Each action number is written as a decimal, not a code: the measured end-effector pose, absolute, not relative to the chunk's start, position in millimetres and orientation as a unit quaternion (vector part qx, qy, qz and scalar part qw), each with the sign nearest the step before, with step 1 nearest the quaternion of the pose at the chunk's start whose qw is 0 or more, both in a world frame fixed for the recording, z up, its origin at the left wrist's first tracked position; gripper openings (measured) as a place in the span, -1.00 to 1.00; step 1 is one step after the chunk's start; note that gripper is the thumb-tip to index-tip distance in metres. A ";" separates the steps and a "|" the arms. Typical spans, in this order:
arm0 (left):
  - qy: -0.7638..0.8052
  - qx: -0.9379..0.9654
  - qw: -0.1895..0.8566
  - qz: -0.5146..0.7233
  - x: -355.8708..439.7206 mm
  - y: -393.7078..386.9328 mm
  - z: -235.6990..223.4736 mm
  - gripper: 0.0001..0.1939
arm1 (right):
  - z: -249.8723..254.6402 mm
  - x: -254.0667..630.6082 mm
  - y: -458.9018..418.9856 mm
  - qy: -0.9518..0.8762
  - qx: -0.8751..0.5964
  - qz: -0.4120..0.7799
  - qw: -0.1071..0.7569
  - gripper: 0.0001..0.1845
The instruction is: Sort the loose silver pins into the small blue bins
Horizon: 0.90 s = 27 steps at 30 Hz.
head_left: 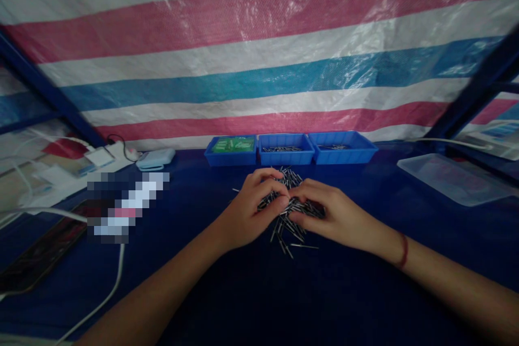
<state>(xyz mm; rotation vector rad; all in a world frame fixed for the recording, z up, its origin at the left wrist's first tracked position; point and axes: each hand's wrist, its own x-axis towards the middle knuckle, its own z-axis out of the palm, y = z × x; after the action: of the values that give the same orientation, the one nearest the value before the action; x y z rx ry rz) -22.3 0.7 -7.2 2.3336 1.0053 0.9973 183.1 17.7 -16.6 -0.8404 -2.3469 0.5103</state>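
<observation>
A heap of thin metal blind rivets [298, 227] lies on the dark blue table, with a few loose ones at its near edge. My left hand [255, 205] reaches over the heap from the left, its thumb and fingertips brought together. What they pinch is too small to make out. My right hand [324, 208] comes in from the other side, index fingertip close to the left fingertips. Its thumb is apart from the index finger, low over the rivets, and the fingers are loosely bent with nothing visible between them.
Behind the heap stand three blue bins: one with green-wrapped pieces [233, 145], two with metal pins [284, 150] [334, 147]. A clear plastic lid [454, 178] lies right. At left are a phone [40, 248], a white cable [119, 273] and a power strip [117, 157].
</observation>
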 end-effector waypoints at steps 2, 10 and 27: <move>0.350 0.825 0.233 0.379 -15.5 -6.3 -7.3 -0.90 | -14.7 175.3 8.3 -0.877 -0.270 0.249 0.308 -0.85; 0.387 0.781 0.233 0.432 -11.4 -7.9 -12.0 -0.89 | -13.9 174.8 7.9 -0.800 -0.337 0.295 0.399 -0.82; 0.373 0.827 0.209 0.365 -13.7 -5.6 -17.5 -0.90 | -12.8 176.4 6.9 -0.776 -0.335 0.301 0.441 -0.92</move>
<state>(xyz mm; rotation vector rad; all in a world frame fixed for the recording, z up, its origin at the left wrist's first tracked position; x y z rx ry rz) -13.7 -5.6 -17.5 2.3004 1.0364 1.0160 176.4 6.9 -12.8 -0.8322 -1.9273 0.7466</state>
